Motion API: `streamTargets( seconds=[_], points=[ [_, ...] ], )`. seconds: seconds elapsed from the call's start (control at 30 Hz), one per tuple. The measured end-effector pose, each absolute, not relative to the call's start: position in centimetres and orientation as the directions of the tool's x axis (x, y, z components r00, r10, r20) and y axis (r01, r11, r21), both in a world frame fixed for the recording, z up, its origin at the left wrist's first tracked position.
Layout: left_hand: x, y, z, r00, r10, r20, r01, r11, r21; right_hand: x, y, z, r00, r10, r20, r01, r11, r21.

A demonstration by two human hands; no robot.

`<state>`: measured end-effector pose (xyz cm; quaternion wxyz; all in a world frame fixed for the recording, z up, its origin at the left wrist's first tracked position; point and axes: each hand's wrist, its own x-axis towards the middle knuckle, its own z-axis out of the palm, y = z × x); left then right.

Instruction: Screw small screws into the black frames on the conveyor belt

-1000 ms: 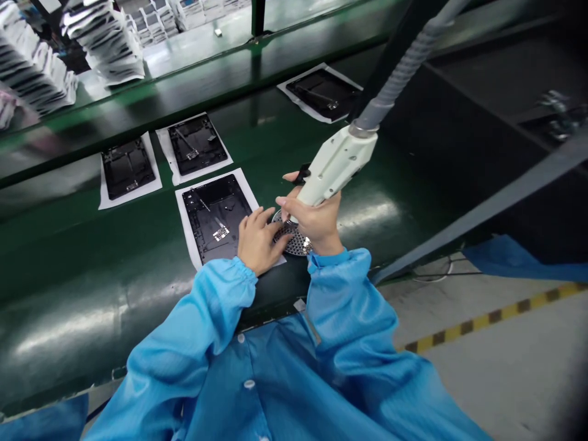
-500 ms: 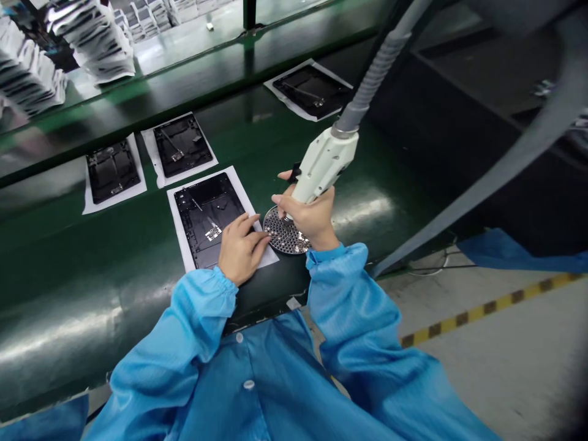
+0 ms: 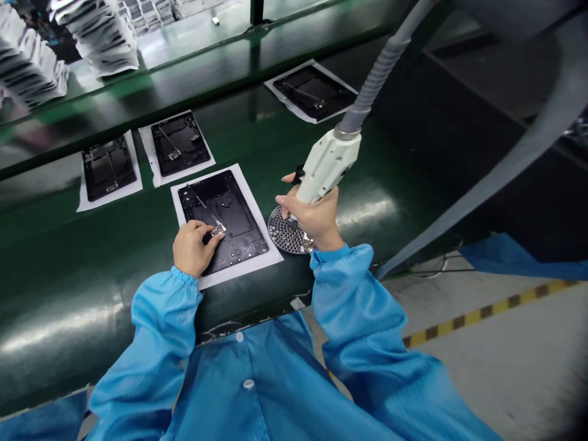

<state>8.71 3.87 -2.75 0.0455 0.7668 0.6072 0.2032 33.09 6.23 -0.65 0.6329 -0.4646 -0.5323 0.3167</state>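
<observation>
A black device back panel (image 3: pixel 227 214) lies on a white sheet (image 3: pixel 257 260) on the green conveyor belt (image 3: pixel 92 269), right in front of me. My left hand (image 3: pixel 193 247) rests on the panel's left edge, fingers curled and pinching at a small silver part (image 3: pixel 218 229) on the panel. My right hand (image 3: pixel 310 217) is wrapped round a white electric screwdriver (image 3: pixel 327 165) with a grey hose (image 3: pixel 379 73) running up and away. The tool's tip points down over a round perforated metal screw tray (image 3: pixel 285 236) beside the panel.
Two more black panels on white sheets (image 3: pixel 108 168) (image 3: pixel 179 144) lie further along the belt, and another panel (image 3: pixel 312 89) sits at the far right. Stacks of white trays (image 3: pixel 92 30) stand beyond the belt. A yellow-black floor stripe (image 3: pixel 496 303) runs on the right.
My left hand has moved left, from the screw tray's edge onto the panel's left side by the small silver part. The right hand and screwdriver stay over the tray.
</observation>
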Motion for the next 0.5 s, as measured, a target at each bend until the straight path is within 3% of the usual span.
streamTargets(
  seconds=[0.23,0.37,0.5],
  points=[
    [9.3,4.1,-2.0,0.196,0.953,0.23,0.898,-0.269,0.35,33.1,6.2,-0.8,0.235,0.903,0.359,0.046,0.358,-0.932],
    [9.5,3.9,-1.4,0.171,0.963,0.209,0.795,-0.26,0.549,32.9,6.2,-0.3,0.232,0.883,0.409,0.068,0.405,-0.912],
    [10.0,2.8,-1.5,0.089,0.993,0.08,0.593,-0.117,0.796,32.3,6.3,1.0,0.087,0.909,0.408,-0.016,0.411,-0.911]
  ],
)
